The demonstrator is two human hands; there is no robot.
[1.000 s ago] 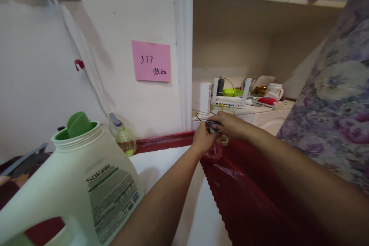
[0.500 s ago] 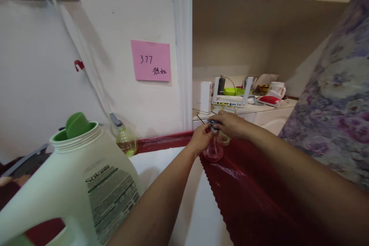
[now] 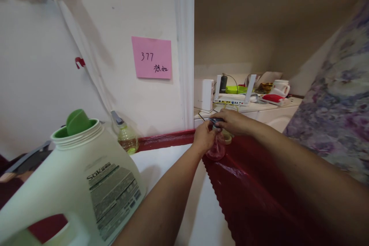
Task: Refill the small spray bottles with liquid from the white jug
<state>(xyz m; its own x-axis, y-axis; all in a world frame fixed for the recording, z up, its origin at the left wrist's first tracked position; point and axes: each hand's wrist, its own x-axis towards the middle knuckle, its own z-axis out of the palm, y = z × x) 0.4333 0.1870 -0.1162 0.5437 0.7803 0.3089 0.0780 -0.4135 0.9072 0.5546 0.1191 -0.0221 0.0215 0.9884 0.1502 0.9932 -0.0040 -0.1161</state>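
A clear pink spray bottle (image 3: 216,152) stands upright on the dark red cloth. My left hand (image 3: 202,138) is closed around its neck, fingers wrapped near the collar. From the other side my right hand (image 3: 233,121) grips the grey spray head (image 3: 215,120) on top. Fingers hide most of the neck and the join. A beige ring-shaped thing (image 3: 227,137) lies just behind the pink bottle. To the left, against the wall, is a yellow spray bottle (image 3: 127,137) with a grey head.
A large pale green detergent jug (image 3: 121,161) fills the lower left, a green cap (image 3: 77,122) sitting in its mouth. White router (image 3: 232,99) and white box (image 3: 206,95) stand on the back shelf. A floral curtain (image 3: 331,103) hangs at right. White sheet (image 3: 201,207) lies beneath my left arm.
The view has shifted slightly, so the scene sits a little further right and up. Both hands stay on the pink spray bottle, with barely any change in grip.
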